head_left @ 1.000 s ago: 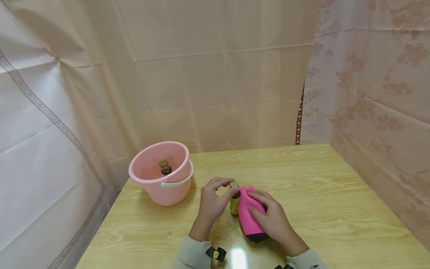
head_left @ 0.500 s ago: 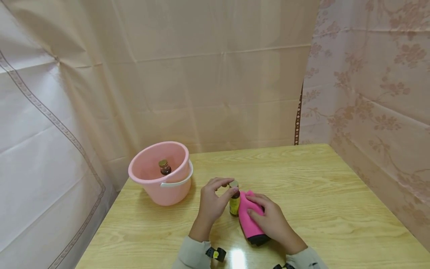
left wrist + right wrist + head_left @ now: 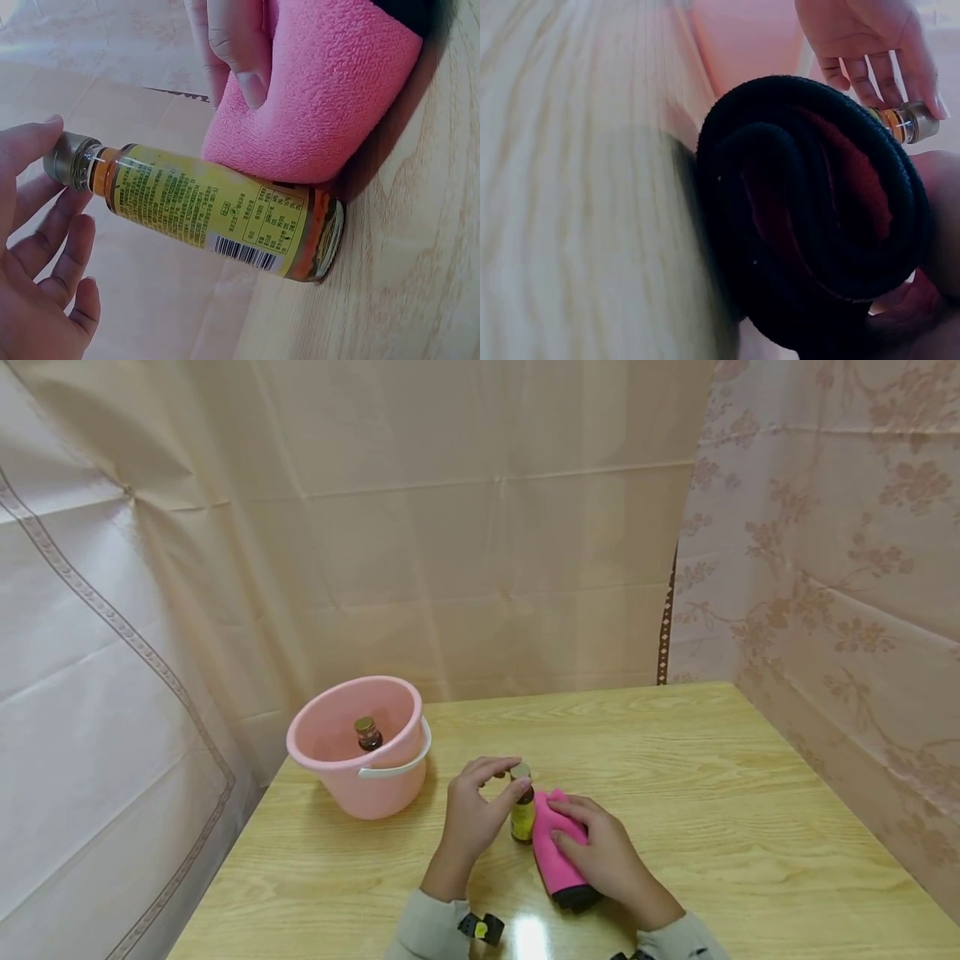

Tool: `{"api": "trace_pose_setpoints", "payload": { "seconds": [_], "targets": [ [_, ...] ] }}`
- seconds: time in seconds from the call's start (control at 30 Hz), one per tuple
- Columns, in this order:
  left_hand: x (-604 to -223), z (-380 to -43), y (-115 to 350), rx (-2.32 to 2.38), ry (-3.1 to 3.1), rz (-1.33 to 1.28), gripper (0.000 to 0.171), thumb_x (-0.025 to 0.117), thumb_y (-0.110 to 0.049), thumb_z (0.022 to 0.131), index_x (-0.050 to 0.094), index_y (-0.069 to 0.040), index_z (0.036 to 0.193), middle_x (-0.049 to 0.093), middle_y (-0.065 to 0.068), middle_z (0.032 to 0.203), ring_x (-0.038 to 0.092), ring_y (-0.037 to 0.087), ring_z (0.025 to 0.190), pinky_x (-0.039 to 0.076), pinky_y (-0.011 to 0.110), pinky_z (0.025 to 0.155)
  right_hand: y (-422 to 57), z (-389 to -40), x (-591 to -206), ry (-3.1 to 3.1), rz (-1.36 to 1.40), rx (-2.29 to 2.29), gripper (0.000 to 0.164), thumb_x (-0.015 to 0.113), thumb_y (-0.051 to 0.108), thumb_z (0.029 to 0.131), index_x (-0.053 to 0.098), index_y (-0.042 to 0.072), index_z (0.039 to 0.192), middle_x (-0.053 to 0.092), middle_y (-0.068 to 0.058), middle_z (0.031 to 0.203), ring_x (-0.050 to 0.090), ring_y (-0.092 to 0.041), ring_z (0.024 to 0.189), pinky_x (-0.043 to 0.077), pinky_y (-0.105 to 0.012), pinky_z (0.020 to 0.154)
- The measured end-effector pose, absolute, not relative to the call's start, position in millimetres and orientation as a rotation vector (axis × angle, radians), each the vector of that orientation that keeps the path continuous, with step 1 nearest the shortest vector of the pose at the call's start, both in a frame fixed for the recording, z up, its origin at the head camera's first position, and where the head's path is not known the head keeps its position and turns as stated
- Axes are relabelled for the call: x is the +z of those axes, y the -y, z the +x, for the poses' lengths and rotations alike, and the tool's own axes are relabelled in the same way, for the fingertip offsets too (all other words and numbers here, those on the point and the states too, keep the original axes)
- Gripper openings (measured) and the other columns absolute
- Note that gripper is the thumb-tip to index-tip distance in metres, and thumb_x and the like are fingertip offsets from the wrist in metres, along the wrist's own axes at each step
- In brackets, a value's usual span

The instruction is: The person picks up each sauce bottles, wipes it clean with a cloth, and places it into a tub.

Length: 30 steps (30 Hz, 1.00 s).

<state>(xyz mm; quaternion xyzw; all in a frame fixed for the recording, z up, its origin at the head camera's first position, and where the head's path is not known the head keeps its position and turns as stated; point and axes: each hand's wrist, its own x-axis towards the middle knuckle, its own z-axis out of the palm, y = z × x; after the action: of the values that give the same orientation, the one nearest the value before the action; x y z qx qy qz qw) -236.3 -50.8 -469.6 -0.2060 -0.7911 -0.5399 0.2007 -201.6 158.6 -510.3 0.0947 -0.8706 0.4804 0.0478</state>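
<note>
A small glass bottle (image 3: 522,820) with a yellow label stands upright on the table. Thumb and fingers of my left hand (image 3: 474,817) pinch its metal cap (image 3: 71,160). My right hand (image 3: 609,853) grips a bunched pink towel (image 3: 553,858) with a black edge and holds it against the side of the bottle. In the left wrist view the fuzzy cloth touches the lower part of the label, near a barcode. From the right wrist the towel's dark rolled end (image 3: 780,217) hides most of the bottle and much of the right hand.
At the left of the wooden table (image 3: 675,760) stands a pink bucket (image 3: 375,795) with a white handle (image 3: 397,768). Another capped bottle (image 3: 367,735) is inside it. Hanging cloths (image 3: 480,568) enclose the table at the back and sides.
My right hand has brought the pink towel slightly down along the bottle, exposing more of the yellow label. The left hand stays almost still at the cap.
</note>
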Motion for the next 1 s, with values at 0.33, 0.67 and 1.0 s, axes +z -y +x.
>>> {"api": "trace_pose_setpoints", "payload": {
  "seconds": [0.33,0.67,1.0],
  "targets": [
    [-470.0,-236.2,49.7,-1.472,2.149,-0.503,0.026,0.081,-0.041,0.089,0.079,-0.024,0.11,0.073,-0.012,0.106,0.063,0.013,0.104,0.051,0.037,0.09,-159.1,-202.0,-512.2,2.65,0.287,1.441,0.044,0.078,0.019,0.093,0.069,0.023,0.136,0.059,-0.006,0.147,0.051,-0.033,0.141,0.041,-0.057,0.114],
    [-469.0,-234.6,48.6,-1.524,2.158,-0.48,0.022,0.082,-0.039,0.089,0.08,-0.028,0.108,0.074,-0.014,0.105,0.064,0.011,0.104,0.049,0.037,0.09,-160.1,-201.1,-511.0,2.561,0.308,1.48,0.044,0.08,0.017,0.091,0.071,0.027,0.132,0.061,-0.003,0.146,0.054,-0.03,0.139,0.044,-0.055,0.111],
    [-468.9,-235.3,49.4,-1.576,2.187,-0.483,0.028,0.08,-0.038,0.091,0.08,-0.022,0.113,0.074,-0.012,0.108,0.063,0.013,0.105,0.047,0.041,0.093,-160.8,-199.6,-506.8,2.416,0.34,1.608,0.046,0.079,0.016,0.092,0.07,0.033,0.133,0.057,-0.002,0.15,0.058,-0.027,0.133,0.055,-0.028,0.092]
  ]
}}
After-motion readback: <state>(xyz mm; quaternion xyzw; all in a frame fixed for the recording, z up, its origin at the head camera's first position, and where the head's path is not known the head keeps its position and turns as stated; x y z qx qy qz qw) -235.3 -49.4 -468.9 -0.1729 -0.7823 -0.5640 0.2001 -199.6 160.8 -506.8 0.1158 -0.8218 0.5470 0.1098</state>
